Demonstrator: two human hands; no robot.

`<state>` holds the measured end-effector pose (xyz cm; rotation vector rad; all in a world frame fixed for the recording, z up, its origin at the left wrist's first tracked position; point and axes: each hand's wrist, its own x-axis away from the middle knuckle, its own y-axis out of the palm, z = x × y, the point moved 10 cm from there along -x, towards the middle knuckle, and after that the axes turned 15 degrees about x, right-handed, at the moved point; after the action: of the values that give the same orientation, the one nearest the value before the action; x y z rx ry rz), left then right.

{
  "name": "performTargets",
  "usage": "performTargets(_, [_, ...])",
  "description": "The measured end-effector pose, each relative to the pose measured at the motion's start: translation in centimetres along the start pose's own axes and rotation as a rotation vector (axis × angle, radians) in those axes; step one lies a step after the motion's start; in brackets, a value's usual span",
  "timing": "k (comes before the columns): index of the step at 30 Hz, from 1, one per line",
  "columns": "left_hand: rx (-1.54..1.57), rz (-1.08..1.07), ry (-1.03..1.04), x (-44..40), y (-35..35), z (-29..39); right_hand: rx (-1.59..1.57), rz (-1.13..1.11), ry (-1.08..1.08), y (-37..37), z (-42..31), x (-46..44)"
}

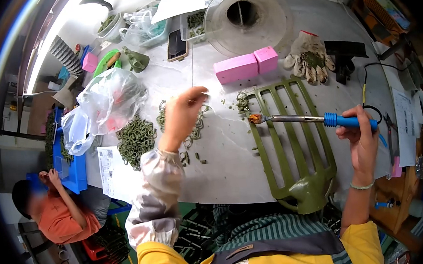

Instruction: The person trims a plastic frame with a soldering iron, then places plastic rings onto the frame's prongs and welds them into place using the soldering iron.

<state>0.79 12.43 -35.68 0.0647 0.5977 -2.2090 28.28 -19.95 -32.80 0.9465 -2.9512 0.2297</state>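
Sheet [114,175] txt too small. R hand [362,143] grips blue-handled iron [313,118], tip by green slotted frame [307,189] on bench [220,180]. L hand [185,109] part-curled nr green rings [136,141]; blurred, can't tell if holding.

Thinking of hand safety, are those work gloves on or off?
Off: the gloves lie on the table, and the left hand and right hand are bare.

There is one soldering iron [304,118], one green slatted frame [312,192], one phone [177,46] and two adjoining pink blocks [236,69]. Apparently two piles of green rings [136,141] lie out, too heaped to count singly
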Motion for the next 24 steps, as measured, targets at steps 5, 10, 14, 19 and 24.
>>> performTargets(5, [-0.041, -0.100, 0.179, 1.9, 6.6, 5.5, -0.004, 0.006, -0.004, 0.2, 0.7, -0.6])
performTargets(10, [-0.290, -0.075, 0.394, 1.9, 8.6, 6.9, -0.040, -0.017, 0.021, 1.1, 1.9, -1.3])
performTargets(14, [-0.344, -0.088, 0.413, 1.7, 9.3, 6.8, -0.068, -0.044, 0.020, 2.5, 2.4, -1.8])
performTargets(19, [-0.379, -0.118, 0.430, 1.5, 9.6, 6.7, -0.044, 0.011, -0.012, 1.8, 1.4, -1.9])
performTargets(24, [-0.236, -0.166, 0.391, 0.9, 8.6, 6.6, -0.002, 0.016, 0.022, -0.1, 0.5, -1.1])
